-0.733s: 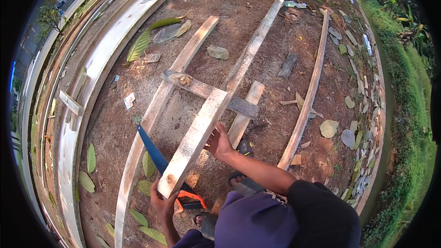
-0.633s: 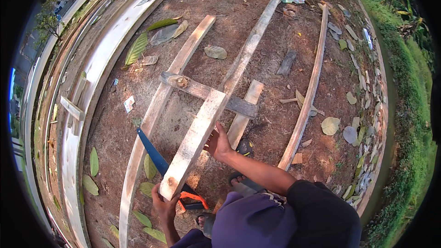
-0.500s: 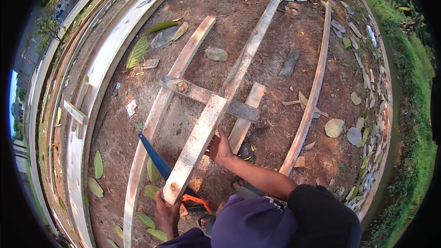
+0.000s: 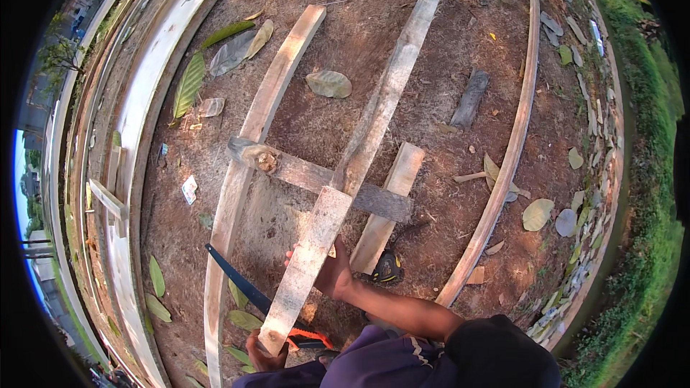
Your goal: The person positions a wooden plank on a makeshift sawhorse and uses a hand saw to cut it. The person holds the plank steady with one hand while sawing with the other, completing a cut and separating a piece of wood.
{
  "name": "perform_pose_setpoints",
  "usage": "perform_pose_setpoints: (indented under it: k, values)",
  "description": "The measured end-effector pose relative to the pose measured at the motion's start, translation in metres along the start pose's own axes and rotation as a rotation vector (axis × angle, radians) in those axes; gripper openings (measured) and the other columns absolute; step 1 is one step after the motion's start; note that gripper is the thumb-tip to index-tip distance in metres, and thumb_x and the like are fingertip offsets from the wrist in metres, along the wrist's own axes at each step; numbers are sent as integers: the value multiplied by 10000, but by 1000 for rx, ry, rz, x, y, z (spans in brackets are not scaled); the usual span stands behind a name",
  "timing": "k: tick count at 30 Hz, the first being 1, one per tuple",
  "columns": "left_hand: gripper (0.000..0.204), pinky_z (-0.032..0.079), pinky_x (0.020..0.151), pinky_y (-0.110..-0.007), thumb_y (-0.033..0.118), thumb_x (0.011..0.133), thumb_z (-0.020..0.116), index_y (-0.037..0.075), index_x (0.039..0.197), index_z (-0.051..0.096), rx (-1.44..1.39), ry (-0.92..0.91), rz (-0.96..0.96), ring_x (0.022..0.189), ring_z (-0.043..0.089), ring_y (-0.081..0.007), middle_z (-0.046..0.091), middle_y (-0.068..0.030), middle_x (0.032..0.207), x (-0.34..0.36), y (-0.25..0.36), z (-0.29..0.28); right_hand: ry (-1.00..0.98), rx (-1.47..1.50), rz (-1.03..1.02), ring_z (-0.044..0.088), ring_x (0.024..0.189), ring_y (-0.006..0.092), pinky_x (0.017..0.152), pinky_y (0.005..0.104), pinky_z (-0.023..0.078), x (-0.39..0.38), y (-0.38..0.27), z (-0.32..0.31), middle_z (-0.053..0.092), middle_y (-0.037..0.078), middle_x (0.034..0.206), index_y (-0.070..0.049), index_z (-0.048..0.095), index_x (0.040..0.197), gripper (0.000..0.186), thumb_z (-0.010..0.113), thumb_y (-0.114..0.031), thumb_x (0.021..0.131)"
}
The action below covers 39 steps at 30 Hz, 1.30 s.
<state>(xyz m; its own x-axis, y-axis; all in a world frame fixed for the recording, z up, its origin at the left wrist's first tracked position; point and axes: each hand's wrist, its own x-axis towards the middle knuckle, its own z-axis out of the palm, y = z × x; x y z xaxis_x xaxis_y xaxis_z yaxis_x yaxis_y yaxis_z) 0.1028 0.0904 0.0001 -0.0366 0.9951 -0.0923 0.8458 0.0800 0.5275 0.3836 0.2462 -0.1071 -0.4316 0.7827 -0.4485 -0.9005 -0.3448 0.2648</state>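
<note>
A pale, squared wooden board (image 4: 307, 273) slants away from me, held in both hands. Around its near end curls my left hand (image 4: 264, 353), closed on the edge. My right hand (image 4: 332, 273) grips it from beneath at mid-length, its fingertips showing past the left edge. The board's far end overlaps a short crosspiece (image 4: 291, 171) with a knot, which lies across longer timbers. A hand saw (image 4: 241, 282) with a dark blue blade and orange handle lies below the board, its handle partly hidden. A black and yellow tape measure (image 4: 387, 267) sits right of my right hand.
Long timbers lie on the dirt: one at left (image 4: 228, 208), one in the middle (image 4: 402, 57), one at right (image 4: 503, 165). A short offcut (image 4: 377, 237) and a dark wood block (image 4: 471, 99) lie between. Long planks (image 4: 144, 108) line the left; grass borders the right.
My right hand has wrapped further under the board, with fingertips now out on its left side. The whole view has shifted, moving the ground and timbers lower in the picture.
</note>
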Motion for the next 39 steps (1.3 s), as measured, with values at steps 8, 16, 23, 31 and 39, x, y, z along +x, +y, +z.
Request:
perform_pose_setpoints:
  k: [8, 16, 23, 31, 39]
  values:
    - [1011, 535, 959, -459, 133, 624, 1003, 31, 1344, 301, -13, -105, 27, 1108, 658, -364, 570, -256, 1288, -11, -27, -2, 140, 101, -98, 659, 1136, 366, 1073, 510, 474, 25, 15, -36, 686, 193, 1212, -9, 596, 1336, 953, 431, -839, 899]
    - [902, 533, 942, -428, 123, 583, 961, -12, 1326, 467, 87, -117, -189, 1073, 673, -322, 651, -210, 1151, 11, 26, -17, 275, 16, -123, 577, 1294, 314, 1129, 493, 426, 19, 17, -9, 605, 115, 1432, -107, 512, 1490, 977, 464, -868, 879]
    - [705, 485, 896, -353, 384, 792, 778, -57, 1285, 534, -431, -109, -330, 1018, 600, -208, 636, -129, 1078, 70, 54, -61, 184, -83, -258, 579, 1296, 299, 1117, 469, 436, 5, 8, 10, 632, 140, 1373, -51, 530, 1435, 917, 373, -819, 960]
    - [636, 471, 867, -366, 513, 1006, 501, -60, 1277, 544, -403, 73, -90, 949, 589, -219, 599, -137, 1076, 118, 30, -133, 246, -292, -398, 675, 1086, 252, 990, 445, 530, 8, 5, -18, 696, 107, 1147, -39, 576, 1330, 736, 407, -691, 1034]
    - [578, 534, 836, -384, 459, 1023, 611, -55, 1285, 569, -619, 605, -401, 982, 609, -242, 562, -147, 1149, 80, -79, -114, 294, -801, -586, 587, 968, 116, 847, 335, 481, -17, 10, 23, 653, 21, 1109, -41, 604, 1271, 457, 725, -370, 979]
